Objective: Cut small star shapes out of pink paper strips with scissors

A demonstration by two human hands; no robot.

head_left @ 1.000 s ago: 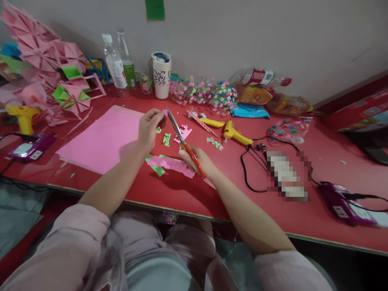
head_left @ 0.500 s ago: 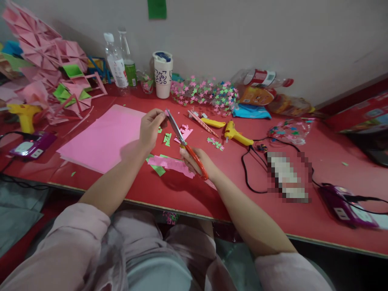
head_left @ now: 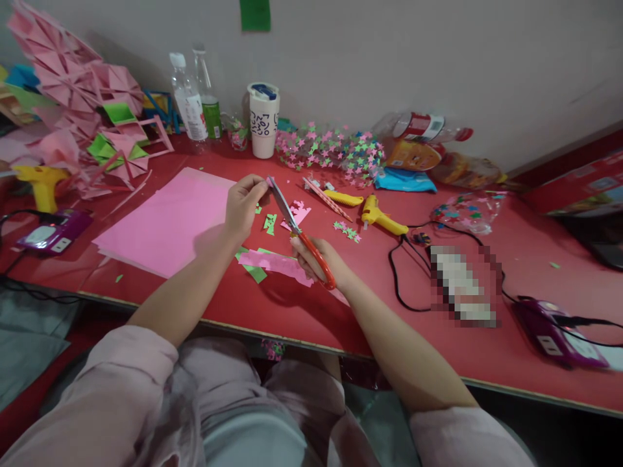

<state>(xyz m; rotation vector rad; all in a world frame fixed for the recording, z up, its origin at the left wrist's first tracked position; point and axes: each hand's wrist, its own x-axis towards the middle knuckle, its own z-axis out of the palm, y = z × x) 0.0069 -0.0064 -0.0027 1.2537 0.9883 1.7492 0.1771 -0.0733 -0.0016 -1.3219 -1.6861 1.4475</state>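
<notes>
The small pink paper piece (head_left: 270,181) sits above the red table (head_left: 195,301), pinched between your left hand's (head_left: 242,206) closed thumb and fingers, at the tips of the orange-handled scissors (head_left: 302,235). Your right hand (head_left: 321,261) is curled around the scissors' handles.

Pinches with the left hand (head_left: 241,207), just left of centre; grips with the right hand (head_left: 331,257), just below centre. Angles the left forearm (head_left: 187,285) and right forearm (head_left: 406,340) inward from the lower corners.
</notes>
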